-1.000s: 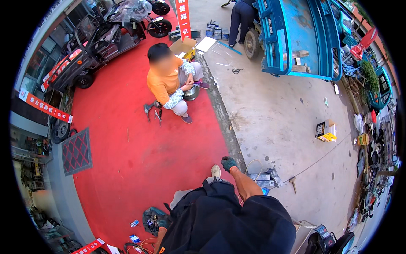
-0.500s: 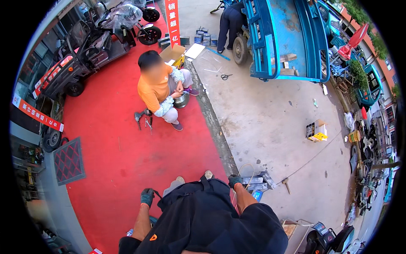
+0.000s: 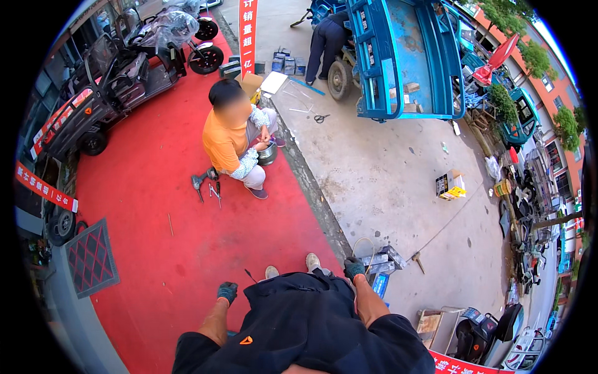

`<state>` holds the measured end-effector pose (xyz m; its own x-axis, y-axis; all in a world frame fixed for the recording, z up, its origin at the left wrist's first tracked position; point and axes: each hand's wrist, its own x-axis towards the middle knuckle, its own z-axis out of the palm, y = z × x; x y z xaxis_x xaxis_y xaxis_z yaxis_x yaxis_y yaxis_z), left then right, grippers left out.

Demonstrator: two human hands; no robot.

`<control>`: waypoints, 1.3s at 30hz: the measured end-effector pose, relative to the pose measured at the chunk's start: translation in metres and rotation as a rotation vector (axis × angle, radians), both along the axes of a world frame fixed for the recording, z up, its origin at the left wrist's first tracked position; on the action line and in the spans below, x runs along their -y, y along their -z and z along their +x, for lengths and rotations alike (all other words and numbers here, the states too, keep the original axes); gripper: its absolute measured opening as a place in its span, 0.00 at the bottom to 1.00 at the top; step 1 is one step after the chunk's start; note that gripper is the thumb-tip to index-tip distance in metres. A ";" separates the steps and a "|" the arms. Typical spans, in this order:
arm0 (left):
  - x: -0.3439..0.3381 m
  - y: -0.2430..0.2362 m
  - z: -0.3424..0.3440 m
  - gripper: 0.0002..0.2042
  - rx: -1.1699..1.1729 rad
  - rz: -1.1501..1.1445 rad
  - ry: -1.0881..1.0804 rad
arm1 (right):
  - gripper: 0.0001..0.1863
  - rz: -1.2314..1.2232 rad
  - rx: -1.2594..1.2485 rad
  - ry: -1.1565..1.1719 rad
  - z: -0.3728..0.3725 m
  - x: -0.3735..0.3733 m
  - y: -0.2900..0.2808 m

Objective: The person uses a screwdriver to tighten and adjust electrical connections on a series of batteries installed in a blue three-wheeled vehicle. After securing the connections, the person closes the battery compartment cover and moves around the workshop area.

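My left hand [image 3: 228, 291], in a dark green glove with an orange cuff, hangs away from my body over the red carpet. Its fingers look loosely apart, and nothing shows in them. On the other side, my right hand [image 3: 354, 267] wears a similar glove and hangs beside my black apron [image 3: 293, 318]. Whether its fingers grip anything is too small to make out. Just beyond it on the concrete lie several grey box-like blocks [image 3: 387, 257] and a blue box [image 3: 380, 285]. A pale cord [image 3: 372, 245] loops close to that hand.
Ahead, a seated person [image 3: 230, 140] in orange works over a metal pot [image 3: 268, 154]; a power drill [image 3: 198, 181] lies nearby. A hammer [image 3: 418, 262] and a yellow-black carton [image 3: 451, 185] sit on the concrete. Another person [image 3: 327, 43] bends beside a blue cargo tricycle [image 3: 408, 62].
The view has shifted and turned slightly. My left hand has swung a little outward from the apron, and my shoes show more. The seated person stays in place.
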<state>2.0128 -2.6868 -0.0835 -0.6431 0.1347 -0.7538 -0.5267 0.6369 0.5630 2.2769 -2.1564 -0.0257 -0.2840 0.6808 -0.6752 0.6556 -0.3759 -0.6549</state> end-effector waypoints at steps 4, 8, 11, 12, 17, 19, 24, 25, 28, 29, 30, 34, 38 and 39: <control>0.011 0.019 -0.011 0.18 -0.064 -0.017 0.122 | 0.18 0.016 0.018 0.066 0.023 0.022 -0.002; 0.011 0.027 -0.021 0.19 -0.137 -0.041 0.177 | 0.18 0.024 0.081 0.081 0.042 0.046 -0.002; 0.009 0.024 -0.026 0.19 -0.117 -0.012 0.163 | 0.16 0.128 0.117 -0.167 0.077 0.056 0.026; 0.010 0.022 -0.026 0.19 -0.117 0.012 0.139 | 0.16 0.128 0.140 -0.195 0.077 0.063 0.029; 0.027 0.010 -0.016 0.21 -0.124 0.046 0.078 | 0.15 0.108 0.121 -0.196 0.067 0.079 0.037; 0.043 0.015 -0.010 0.20 -0.141 0.030 0.094 | 0.19 -0.053 0.069 0.020 0.041 0.079 0.025; 0.074 0.021 0.010 0.18 -0.013 -0.039 0.105 | 0.19 -0.048 0.009 0.058 0.012 0.070 0.011; 0.074 0.018 0.014 0.18 0.007 -0.054 0.093 | 0.18 -0.042 -0.007 0.056 0.011 0.066 0.013; 0.072 0.012 0.022 0.18 0.030 -0.022 0.038 | 0.19 -0.022 0.000 0.015 0.002 0.059 0.012; 0.072 0.011 0.023 0.17 0.031 0.002 0.018 | 0.19 -0.019 0.002 0.009 -0.001 0.058 0.011; 0.069 0.011 0.022 0.17 -0.058 -0.021 0.084 | 0.19 -0.016 0.004 0.005 -0.004 0.058 0.009; 0.051 0.014 0.018 0.17 -0.218 -0.046 0.182 | 0.17 0.013 0.049 -0.038 -0.006 0.057 0.006; 0.036 0.023 0.011 0.18 -0.176 -0.025 0.133 | 0.13 0.033 0.069 -0.052 -0.009 0.058 -0.014; 0.034 0.024 0.008 0.19 -0.163 -0.024 0.148 | 0.13 0.038 0.064 -0.045 -0.006 0.057 -0.014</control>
